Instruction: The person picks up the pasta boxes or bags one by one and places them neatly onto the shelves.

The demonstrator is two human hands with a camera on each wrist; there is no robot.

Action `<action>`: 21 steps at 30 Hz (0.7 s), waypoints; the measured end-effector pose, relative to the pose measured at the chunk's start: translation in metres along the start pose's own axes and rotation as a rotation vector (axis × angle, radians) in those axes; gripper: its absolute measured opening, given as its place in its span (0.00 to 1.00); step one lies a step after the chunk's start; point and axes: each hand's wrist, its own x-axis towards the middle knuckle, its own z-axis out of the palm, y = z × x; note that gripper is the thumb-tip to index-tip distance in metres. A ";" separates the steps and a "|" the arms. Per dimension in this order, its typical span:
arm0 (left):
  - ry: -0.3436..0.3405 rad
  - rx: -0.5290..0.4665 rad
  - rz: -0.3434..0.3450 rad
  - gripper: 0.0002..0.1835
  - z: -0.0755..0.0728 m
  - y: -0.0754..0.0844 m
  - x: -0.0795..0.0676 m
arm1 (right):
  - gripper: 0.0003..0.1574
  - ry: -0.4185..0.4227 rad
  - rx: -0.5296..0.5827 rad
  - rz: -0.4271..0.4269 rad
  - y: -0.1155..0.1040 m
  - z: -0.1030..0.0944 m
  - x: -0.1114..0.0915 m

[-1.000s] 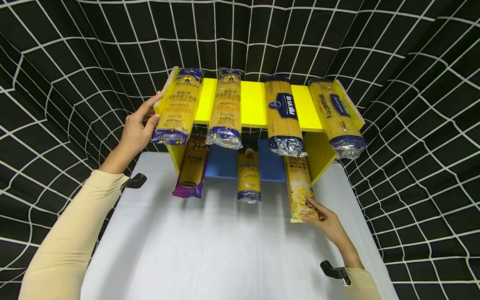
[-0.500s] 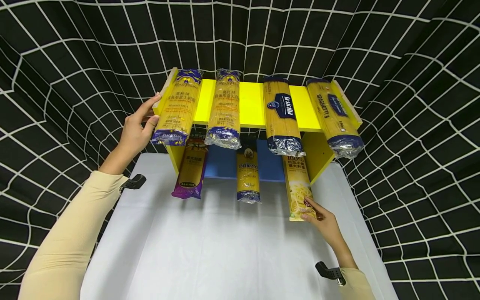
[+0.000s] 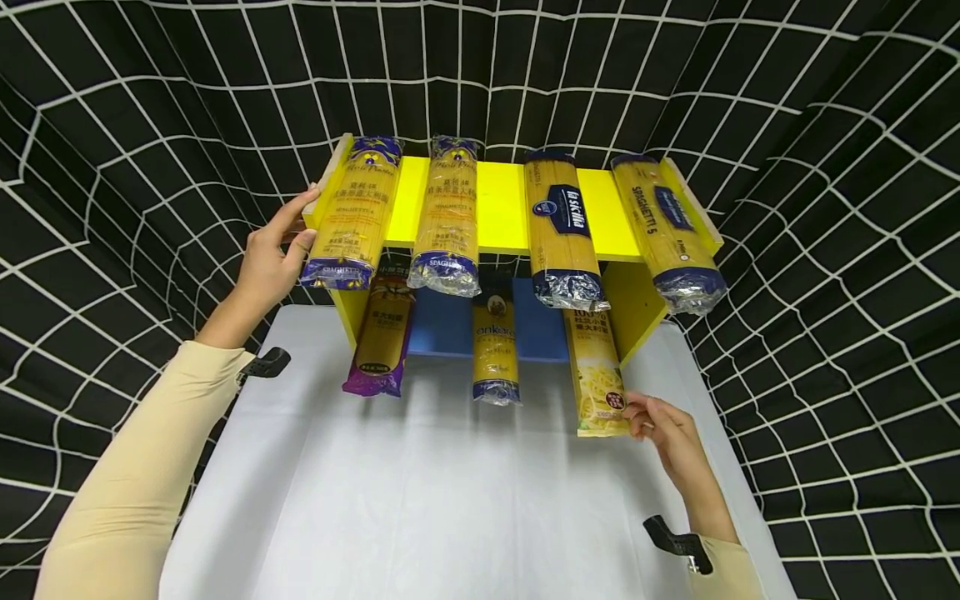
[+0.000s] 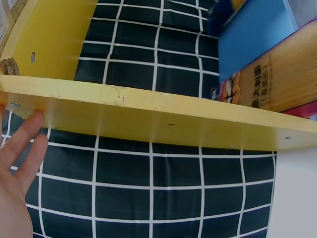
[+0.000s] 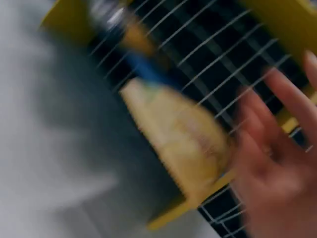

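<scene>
My left hand [image 3: 272,258] rests its fingertips on the outer left side of the yellow shelf [image 3: 501,204]; the left wrist view shows those fingers nearly straight against the yellow side panel [image 4: 163,116]. Beside its thumb lies a spaghetti packet [image 3: 357,212]. My right hand [image 3: 671,429], fingers loosely bent and holding nothing, is just right of the front end of a yellow pasta packet [image 3: 596,375] on the lower level. That packet [image 5: 173,134] is blurred in the right wrist view, with the hand [image 5: 277,163] beside it. Its back end is hidden under the upper shelf.
Three more spaghetti packets, one at the middle left [image 3: 448,217], a la Sicilia packet [image 3: 566,229] and a Spaghetti 5 packet [image 3: 667,233], lie on top. Below, a purple-ended packet [image 3: 381,333] and an Ankara packet [image 3: 496,350] jut from the blue lower shelf [image 3: 442,323] over a white table [image 3: 450,500].
My right hand has let go of the yellow pasta packet and shifted a little to the right. That packet sits slightly farther in. My left hand has stayed at the shelf's side.
</scene>
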 end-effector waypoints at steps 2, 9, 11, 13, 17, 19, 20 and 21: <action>0.005 0.001 -0.005 0.28 -0.001 0.000 -0.001 | 0.25 -0.294 0.186 0.084 -0.004 0.000 0.001; 0.007 -0.007 0.008 0.28 -0.002 0.001 0.000 | 0.25 -0.594 0.144 0.273 0.013 0.012 0.004; 0.010 -0.009 0.011 0.28 -0.002 0.001 0.000 | 0.26 -0.557 0.156 0.261 0.019 0.015 0.005; 0.011 -0.009 0.013 0.28 -0.003 0.001 0.000 | 0.27 -0.530 0.173 0.258 0.022 0.018 0.006; 0.008 -0.010 0.009 0.28 -0.002 0.002 0.001 | 0.26 -0.492 0.198 0.252 0.025 0.021 0.007; 0.006 -0.012 0.010 0.28 -0.002 0.002 0.001 | 0.25 -0.477 0.210 0.238 0.025 0.022 0.007; 0.006 -0.013 0.011 0.28 -0.002 0.002 0.001 | 0.25 -0.470 0.214 0.231 0.026 0.022 0.008; 0.006 -0.014 0.013 0.28 -0.001 0.002 0.001 | 0.25 -0.467 0.219 0.217 0.026 0.022 0.008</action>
